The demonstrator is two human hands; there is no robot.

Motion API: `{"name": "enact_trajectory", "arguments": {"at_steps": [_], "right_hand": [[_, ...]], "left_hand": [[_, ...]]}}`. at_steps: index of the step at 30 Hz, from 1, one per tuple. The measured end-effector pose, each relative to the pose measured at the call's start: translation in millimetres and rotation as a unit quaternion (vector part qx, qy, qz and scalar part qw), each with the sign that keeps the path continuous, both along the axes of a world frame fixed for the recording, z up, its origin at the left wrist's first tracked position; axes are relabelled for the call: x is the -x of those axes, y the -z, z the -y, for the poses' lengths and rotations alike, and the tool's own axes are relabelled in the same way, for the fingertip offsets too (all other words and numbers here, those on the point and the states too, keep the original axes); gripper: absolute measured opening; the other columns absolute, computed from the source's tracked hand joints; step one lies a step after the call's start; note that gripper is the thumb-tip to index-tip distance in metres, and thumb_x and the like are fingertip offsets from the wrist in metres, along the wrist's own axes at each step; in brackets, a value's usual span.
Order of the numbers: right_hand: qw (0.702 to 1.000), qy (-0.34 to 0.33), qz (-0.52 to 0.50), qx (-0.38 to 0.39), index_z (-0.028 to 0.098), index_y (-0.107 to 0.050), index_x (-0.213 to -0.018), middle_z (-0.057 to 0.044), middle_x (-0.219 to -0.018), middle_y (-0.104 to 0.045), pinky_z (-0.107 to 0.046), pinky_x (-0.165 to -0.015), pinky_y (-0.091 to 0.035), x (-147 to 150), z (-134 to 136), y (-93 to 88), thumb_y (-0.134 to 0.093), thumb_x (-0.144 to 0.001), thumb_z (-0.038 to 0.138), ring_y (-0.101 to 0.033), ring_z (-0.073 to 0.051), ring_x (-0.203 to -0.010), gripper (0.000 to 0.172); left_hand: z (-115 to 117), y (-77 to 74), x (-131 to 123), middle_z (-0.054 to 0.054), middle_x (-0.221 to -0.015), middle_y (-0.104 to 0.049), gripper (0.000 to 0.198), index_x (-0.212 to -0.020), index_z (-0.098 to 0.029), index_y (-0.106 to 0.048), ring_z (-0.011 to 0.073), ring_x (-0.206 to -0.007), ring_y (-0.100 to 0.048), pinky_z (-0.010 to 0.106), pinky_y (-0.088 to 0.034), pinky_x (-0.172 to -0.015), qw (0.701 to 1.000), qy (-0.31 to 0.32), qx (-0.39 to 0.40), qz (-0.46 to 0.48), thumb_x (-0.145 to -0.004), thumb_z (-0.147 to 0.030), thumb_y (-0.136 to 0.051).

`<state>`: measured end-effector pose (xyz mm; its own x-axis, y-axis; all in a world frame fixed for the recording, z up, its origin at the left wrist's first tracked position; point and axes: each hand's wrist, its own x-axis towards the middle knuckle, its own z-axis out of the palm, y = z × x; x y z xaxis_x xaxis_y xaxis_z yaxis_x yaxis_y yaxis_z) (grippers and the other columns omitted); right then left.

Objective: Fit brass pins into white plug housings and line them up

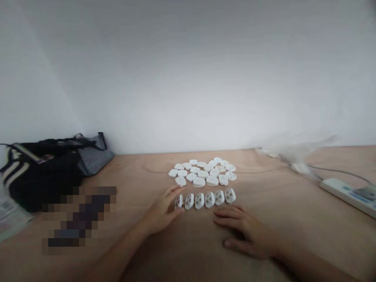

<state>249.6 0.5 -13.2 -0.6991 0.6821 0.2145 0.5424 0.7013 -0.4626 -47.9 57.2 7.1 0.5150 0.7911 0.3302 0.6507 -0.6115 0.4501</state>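
**Six three-hole white plastic covers (199, 201) in line, left hand (161, 211) at the end**

The row runs just beyond the fingers (226, 214) of your right hand (243, 231). That hand lies flat and open on the plywood counter (296, 231), its fingers slightly spread, their tips near the row but apart from it. Your left hand sits at the row's left end, with its fingers (174, 191) parted around the end cover (178, 201). This view cannot show whether they grip that cover or only rest against it.

Each cover in the row shows its three holes, and neighbours stand close together. A loose cluster (202, 174) of similar covers, plain faces up, lies directly past the row, ahead of the fingers of both hands.

Work with your fingertips, not your palm. A light touch on the end cover avoids nudging its neighbours. Hold your right fingertips short of the line so that they do not disturb it.

Farther to the right of your fingers are a white power strip (346, 196) and a blurred clear plastic sheet (293, 152). Farther to the left are a black bag (44, 180), a striped pouch (95, 156) and a pixelated object (79, 219), too obscured to name.
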Motion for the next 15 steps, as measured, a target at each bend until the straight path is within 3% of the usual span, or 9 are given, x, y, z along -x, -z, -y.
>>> {"name": "enact_trajectory", "arguments": {"at_steps": [4,9,12,15], "right_hand": [[1.0,0.001,0.004,0.0,0.025,-0.046,-0.133,-0.011,-0.137,-0.046,-0.051,-0.103,-0.028,-0.3,0.6,-0.2,-0.057,-0.082,0.046,-0.042,-0.029,-0.125,0.056],[1.0,0.0,0.003,-0.001,0.024,-0.045,-0.133,-0.011,-0.136,-0.047,-0.051,-0.104,-0.029,-0.5,0.5,0.8,-0.058,-0.082,0.046,-0.042,-0.029,-0.125,0.057],[1.0,0.002,-0.011,-0.002,0.022,-0.048,-0.131,-0.013,-0.135,-0.048,-0.05,-0.103,-0.031,-3.4,0.3,3.6,-0.059,-0.082,0.045,-0.043,-0.029,-0.124,0.056],[0.999,0.024,-0.042,0.004,0.018,-0.054,-0.125,-0.014,-0.132,-0.05,-0.047,-0.101,-0.035,-8.9,0.6,6.9,-0.06,-0.081,0.043,-0.045,-0.029,-0.121,0.051]], "left_hand": [[-10.9,-0.1,11.7,0.008,-0.132,-0.052,0.05,-0.128,-0.024,-0.05,0.0271,-0.121,-0.047,0.043,-0.034,-0.104,0.996,0.008,0.085,0.011,-0.079,-0.027,-0.061],[7.3,-15.4,14.5,0.005,-0.106,-0.067,0.045,-0.114,-0.022,-0.059,0.0272,-0.098,-0.06,0.041,-0.045,-0.09,0.988,-0.043,0.127,0.071,-0.07,-0.025,-0.069],[27.3,-17.8,-4.5,0.004,-0.1,-0.067,0.043,-0.109,-0.019,-0.057,0.024,-0.093,-0.062,0.035,-0.047,-0.087,0.98,0.013,0.164,0.11,-0.068,-0.024,-0.071],[42.2,-8.3,-36.9,0.005,-0.099,-0.065,0.043,-0.1,-0.018,-0.056,0.0221,-0.09,-0.062,0.032,-0.049,-0.083,0.974,0.021,0.169,0.146,-0.062,-0.023,-0.077]]}}
